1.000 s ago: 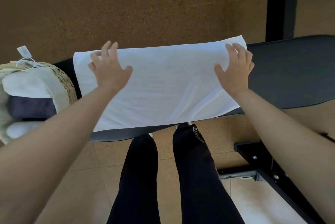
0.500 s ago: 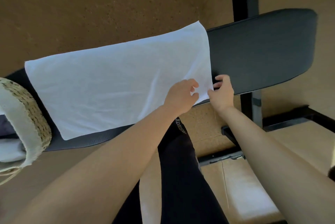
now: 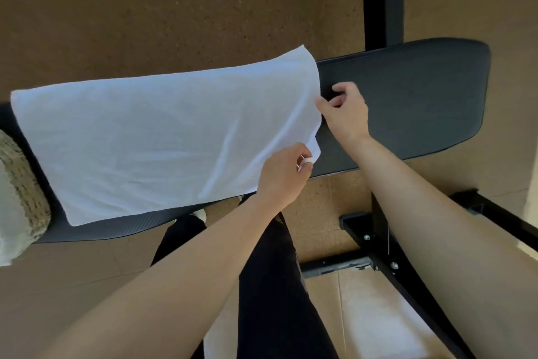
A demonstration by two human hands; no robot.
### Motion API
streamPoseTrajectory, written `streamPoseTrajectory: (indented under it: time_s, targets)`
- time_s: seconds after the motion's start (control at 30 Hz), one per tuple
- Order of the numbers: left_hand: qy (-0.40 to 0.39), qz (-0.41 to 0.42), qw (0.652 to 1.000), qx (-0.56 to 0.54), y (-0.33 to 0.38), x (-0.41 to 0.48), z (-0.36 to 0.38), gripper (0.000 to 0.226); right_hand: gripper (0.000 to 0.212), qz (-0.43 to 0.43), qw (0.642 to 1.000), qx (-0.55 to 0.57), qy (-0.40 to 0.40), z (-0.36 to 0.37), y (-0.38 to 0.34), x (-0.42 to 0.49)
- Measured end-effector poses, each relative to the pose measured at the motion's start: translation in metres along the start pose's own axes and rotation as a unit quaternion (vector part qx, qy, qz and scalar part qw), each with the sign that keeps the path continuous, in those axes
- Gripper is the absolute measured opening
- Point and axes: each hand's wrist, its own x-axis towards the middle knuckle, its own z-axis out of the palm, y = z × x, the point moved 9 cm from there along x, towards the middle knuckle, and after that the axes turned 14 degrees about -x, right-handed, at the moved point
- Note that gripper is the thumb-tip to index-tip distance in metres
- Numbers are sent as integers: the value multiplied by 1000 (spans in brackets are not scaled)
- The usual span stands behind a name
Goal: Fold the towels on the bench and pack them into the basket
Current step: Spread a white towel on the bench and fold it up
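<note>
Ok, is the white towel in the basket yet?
No, the white towel lies spread on the bench, with the left hand pinching its near right corner.

One towel (image 3: pixel 163 137), at 10 o'clock, is plain white with no pattern; the bench pad (image 3: pixel 407 102), at 2 o'clock, is matt charcoal-black with fine ribbing along its near edge. The basket (image 3: pixel 27 192), at 9 o'clock, is beige-tan woven straw with a pale cream liner. The floor (image 3: pixel 145 9), at 12 o'clock, is brown with fine dark speckle; the metal frame (image 3: pixel 356 223) at 4 o'clock and the trousers (image 3: pixel 270 286) at 6 o'clock are plain black.
</note>
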Motion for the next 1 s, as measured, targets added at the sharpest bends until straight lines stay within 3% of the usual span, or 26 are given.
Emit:
streamPoseTrajectory:
  time_s: [0.07, 0.17, 0.3, 0.47, 0.57, 0.7, 0.8, 1.0]
  targets:
    - [13, -10, 1000, -25, -3, -3, -11, 9, 46, -53, 996, -64, 38, -7, -37, 21]
    - [41, -36, 996, -71, -10, -8, -30, 4, 32, -107, 979, -169, 41, 2, -85, 46]
    - [86, -75, 982, -151, -25, -18, -61, 4, 17, -104, 965, -238, 27, 13, -115, 61]
    - [182, -111, 940, -267, -60, -45, -116, 11, 14, -98, 989, -96, 57, 13, -152, 46]
    - [227, -126, 904, -338, -89, -68, -148, 10, 34, -107, 994, 14, 2, 29, -186, 26]
    - [282, -150, 867, -383, -133, -105, -183, 10, 20, -104, 991, 69, -57, 65, -237, -2]
    - [326, -174, 829, -420, -165, -132, -203, 9, 13, -98, 988, 86, -83, 97, -268, -22]
    - [396, -182, 779, -451, -213, -175, -245, 8, 11, -169, 977, 33, -121, 164, -329, -68]
